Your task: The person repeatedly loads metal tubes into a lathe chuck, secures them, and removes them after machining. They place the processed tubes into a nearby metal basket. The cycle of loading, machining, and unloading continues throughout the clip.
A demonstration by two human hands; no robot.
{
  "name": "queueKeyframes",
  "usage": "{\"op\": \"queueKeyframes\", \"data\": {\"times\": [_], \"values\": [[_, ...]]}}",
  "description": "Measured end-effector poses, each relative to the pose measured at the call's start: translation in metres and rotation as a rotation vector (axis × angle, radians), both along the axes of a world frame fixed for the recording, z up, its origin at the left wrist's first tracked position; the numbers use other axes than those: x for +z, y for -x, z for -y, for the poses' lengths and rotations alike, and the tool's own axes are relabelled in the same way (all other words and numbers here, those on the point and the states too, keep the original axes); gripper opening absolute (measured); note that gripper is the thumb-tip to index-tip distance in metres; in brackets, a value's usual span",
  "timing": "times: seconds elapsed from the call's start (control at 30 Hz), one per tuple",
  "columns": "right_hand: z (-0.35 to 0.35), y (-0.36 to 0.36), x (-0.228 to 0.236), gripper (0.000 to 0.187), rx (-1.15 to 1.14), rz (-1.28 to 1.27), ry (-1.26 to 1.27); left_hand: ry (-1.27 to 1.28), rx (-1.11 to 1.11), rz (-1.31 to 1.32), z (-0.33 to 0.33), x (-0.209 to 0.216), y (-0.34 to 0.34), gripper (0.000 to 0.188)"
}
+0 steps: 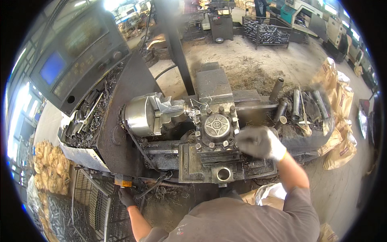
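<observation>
My right hand (258, 143), in a grey and white glove, is just right of the bolted tool turret (217, 128) of a lathe. Its fingers are curled closed, slightly blurred, and I cannot make out what is in them. My left hand (126, 198), in a dark glove, is low at the left, just under an orange box (123, 183) and beside a dark lever (153, 186). Its fingers are too dark to read. Left of the turret sits the steel chuck (140, 115) with stepped jaws. A small workpiece (186, 109) protrudes from the jaws toward the turret, with curly shavings beside it.
A control panel (72, 56) with a blue screen stands at the left, above a chip-filled tray (86, 117). Metal tubes (296, 105) and a hammer-like tool (303, 113) lie at the right. Paper sacks (340, 133) stand beyond. A wire bin (266, 34) of parts stands far back.
</observation>
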State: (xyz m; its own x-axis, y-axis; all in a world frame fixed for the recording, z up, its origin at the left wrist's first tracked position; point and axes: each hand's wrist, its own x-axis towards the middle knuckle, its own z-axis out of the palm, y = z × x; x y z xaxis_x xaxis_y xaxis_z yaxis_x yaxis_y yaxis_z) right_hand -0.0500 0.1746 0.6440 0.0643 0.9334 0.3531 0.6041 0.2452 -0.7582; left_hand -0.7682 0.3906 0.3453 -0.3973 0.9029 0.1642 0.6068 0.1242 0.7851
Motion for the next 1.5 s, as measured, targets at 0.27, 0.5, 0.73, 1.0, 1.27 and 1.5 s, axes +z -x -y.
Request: {"op": "queueKeyframes", "data": {"times": [0.27,0.5,0.73,1.0,1.27,1.5], "values": [[-0.244,-0.001,0.027,0.081,0.107,0.328,0.966,0.286,-0.795,-0.359,0.073,0.081,-0.272,0.033],[-0.329,0.027,-0.052,0.045,0.185,0.214,1.075,0.477,-1.032,-0.738,0.063,0.171,-0.387,0.040],[-0.295,-0.057,-0.037,0.040,0.294,0.173,0.488,0.354,-0.892,-0.495,0.055,0.191,-0.351,0.030],[-0.286,-0.173,0.039,0.019,0.359,0.041,0.106,-0.298,-0.855,-0.128,-0.014,0.291,-0.362,0.023],[-0.279,-0.189,-0.052,0.029,-0.624,0.187,0.081,-0.033,-0.901,0.287,-0.203,0.370,-0.554,0.050],[-0.217,-0.174,-0.099,0.043,0.392,0.489,1.123,-0.479,-1.055,-0.496,-0.163,0.298,-0.474,0.033]]}}
